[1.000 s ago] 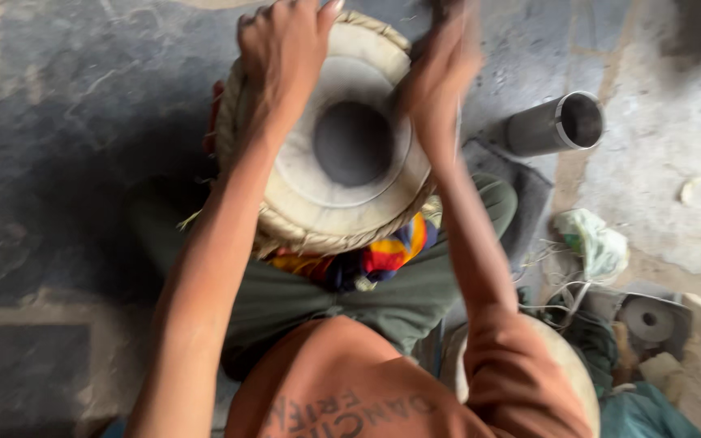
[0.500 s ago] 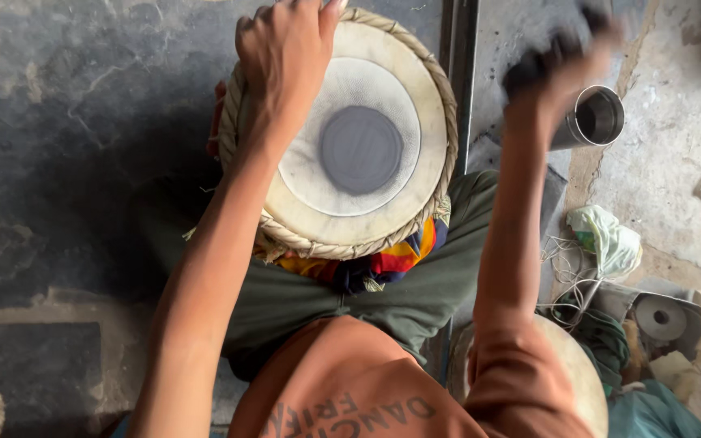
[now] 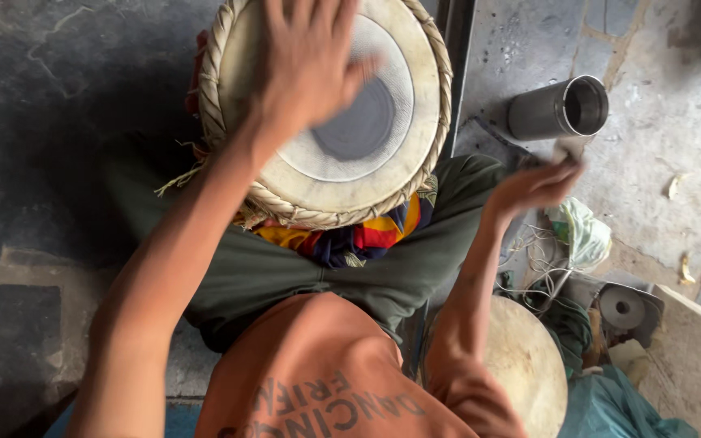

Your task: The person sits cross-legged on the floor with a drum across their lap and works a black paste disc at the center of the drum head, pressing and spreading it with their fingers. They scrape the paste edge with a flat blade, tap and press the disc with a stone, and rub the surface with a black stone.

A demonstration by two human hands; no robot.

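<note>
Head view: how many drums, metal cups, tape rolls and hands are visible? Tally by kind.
Drums: 2, the drum with the dark centre under the left hand, and a plain drum head by the right elbow.
Metal cups: 1, the cup lying on its side.
Tape rolls: 1, the roll.
Hands: 2, including the right hand.
Total: 6

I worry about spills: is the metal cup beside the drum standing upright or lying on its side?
Lying on its side. The metal cup rests lengthwise on the floor, its dark open mouth facing right. Contents cannot be seen.
</note>
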